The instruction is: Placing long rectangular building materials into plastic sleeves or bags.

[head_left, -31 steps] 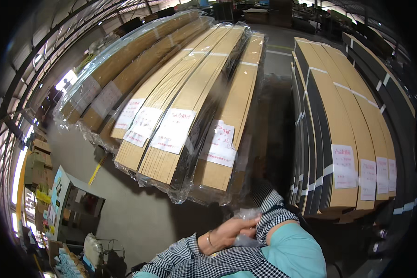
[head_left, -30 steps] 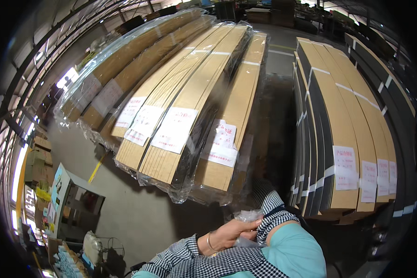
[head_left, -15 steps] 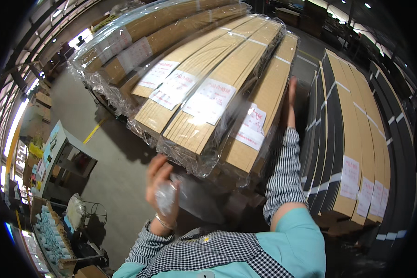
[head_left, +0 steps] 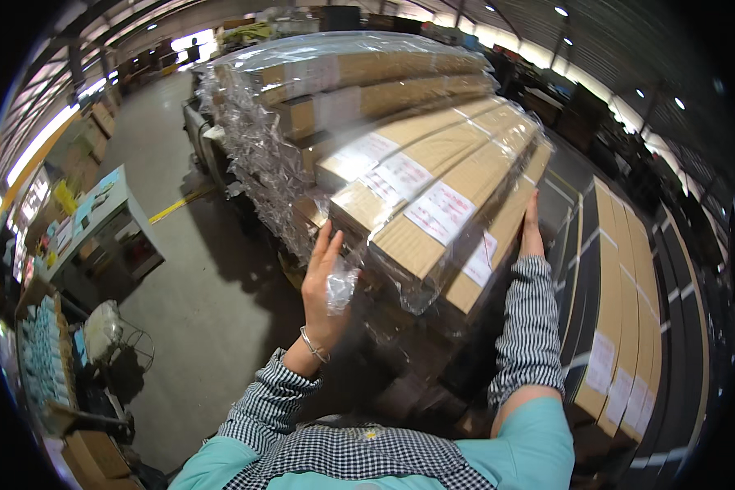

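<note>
Long flat brown cartons [head_left: 420,253] lie side by side in a stack, with white labels and transparent plastic film [head_left: 253,171] around them. My left hand [head_left: 322,282] is at the stack's near left corner, its fingers stretched toward the cartons. A crumpled wad of plastic film [head_left: 341,290] is held in it, between thumb and palm. On the right, my right hand [head_left: 532,224] lies along the outer side of the rightmost carton [head_left: 498,253], fingers extended; part of the hand is hidden by the carton.
To the right stands another strapped stack of long brown and black cartons [head_left: 608,302]. At the left are a grey workbench [head_left: 126,220], a wire-framed stool [head_left: 106,335] and a box of light-blue items [head_left: 45,351]. A yellow line [head_left: 175,206] crosses the floor.
The view has tilted up and shifted left. My left hand has moved up to the stack's near corner, still with the plastic film. My right hand stays along the right carton's side.
</note>
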The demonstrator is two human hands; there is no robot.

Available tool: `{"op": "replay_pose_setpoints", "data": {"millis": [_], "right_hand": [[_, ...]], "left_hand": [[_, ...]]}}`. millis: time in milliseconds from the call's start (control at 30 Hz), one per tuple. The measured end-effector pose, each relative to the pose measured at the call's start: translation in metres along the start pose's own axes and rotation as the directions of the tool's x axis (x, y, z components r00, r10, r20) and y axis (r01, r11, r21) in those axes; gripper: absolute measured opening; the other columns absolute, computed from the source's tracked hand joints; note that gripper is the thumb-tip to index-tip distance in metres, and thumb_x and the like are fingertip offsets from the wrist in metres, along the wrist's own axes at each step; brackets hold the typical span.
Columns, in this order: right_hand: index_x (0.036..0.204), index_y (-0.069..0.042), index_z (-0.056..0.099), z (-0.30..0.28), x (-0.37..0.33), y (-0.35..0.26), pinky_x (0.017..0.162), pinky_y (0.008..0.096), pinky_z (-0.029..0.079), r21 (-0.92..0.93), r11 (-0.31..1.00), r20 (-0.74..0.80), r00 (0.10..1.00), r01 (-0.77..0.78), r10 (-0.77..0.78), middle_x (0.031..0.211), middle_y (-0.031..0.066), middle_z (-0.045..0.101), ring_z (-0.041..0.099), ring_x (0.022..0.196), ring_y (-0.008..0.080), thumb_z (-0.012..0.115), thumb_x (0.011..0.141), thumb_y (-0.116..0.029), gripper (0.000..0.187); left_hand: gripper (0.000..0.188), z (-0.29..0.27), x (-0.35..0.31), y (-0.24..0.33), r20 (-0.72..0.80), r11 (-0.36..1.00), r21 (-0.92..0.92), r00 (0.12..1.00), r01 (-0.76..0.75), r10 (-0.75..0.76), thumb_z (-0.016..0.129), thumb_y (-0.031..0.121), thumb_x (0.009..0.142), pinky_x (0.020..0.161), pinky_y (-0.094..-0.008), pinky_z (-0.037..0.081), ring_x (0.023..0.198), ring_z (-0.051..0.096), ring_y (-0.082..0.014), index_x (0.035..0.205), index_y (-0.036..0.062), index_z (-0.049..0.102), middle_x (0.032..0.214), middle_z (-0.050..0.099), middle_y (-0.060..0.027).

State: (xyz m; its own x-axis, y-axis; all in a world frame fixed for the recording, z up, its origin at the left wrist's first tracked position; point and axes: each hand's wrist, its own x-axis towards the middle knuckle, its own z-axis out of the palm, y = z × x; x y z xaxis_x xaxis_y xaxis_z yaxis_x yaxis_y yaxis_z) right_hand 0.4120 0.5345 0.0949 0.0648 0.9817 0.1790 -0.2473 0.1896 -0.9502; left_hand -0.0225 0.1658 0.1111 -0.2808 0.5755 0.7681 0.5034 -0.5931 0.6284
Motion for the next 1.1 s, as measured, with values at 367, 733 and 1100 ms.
{"op": "replay_pose_setpoints", "data": {"millis": [367,733,1100], "right_hand": [[0.124,0.007,0.059,0.160,-0.325,-0.086,0.113,0.0462,0.033,-0.980,0.010,0.099,0.533,0.197,-0.840,0.141,0.0263,0.047,0.043,0.133,0.0410,0.073,0.081,-0.023,0.054],[0.125,-0.010,0.061,0.047,-0.440,-0.122,0.102,0.0669,0.035,-0.943,-0.135,-0.225,0.883,-0.303,-0.413,0.143,0.0210,0.048,0.036,0.139,0.0395,0.070,0.080,-0.049,0.061],[0.128,-0.002,0.060,0.144,-0.597,-0.140,0.117,0.0469,0.018,-0.883,-0.342,0.009,0.718,-0.321,-0.696,0.142,0.0155,0.051,0.026,0.144,0.0338,0.068,0.083,-0.025,0.051]], "left_hand": [[0.030,-0.141,-0.068,0.013,0.067,0.908,-0.419,0.998,0.022,0.007,0.054,0.029,0.102,0.057,-0.0239,0.043,0.065,0.054,-0.0124,0.116,0.0051,0.065,0.098,0.068,-0.0150],[0.045,-0.194,-0.121,0.052,0.341,0.325,-0.880,0.937,0.345,-0.072,0.047,0.047,0.102,0.077,-0.0303,0.045,0.082,0.052,-0.0146,0.120,0.0075,0.058,0.105,0.062,-0.0133],[0.019,-0.170,-0.140,0.088,0.538,0.247,-0.772,0.809,0.585,-0.235,0.064,0.015,0.090,0.080,-0.0290,0.047,0.086,0.059,-0.0139,0.100,-0.0006,0.066,0.103,0.067,-0.0097]]}}
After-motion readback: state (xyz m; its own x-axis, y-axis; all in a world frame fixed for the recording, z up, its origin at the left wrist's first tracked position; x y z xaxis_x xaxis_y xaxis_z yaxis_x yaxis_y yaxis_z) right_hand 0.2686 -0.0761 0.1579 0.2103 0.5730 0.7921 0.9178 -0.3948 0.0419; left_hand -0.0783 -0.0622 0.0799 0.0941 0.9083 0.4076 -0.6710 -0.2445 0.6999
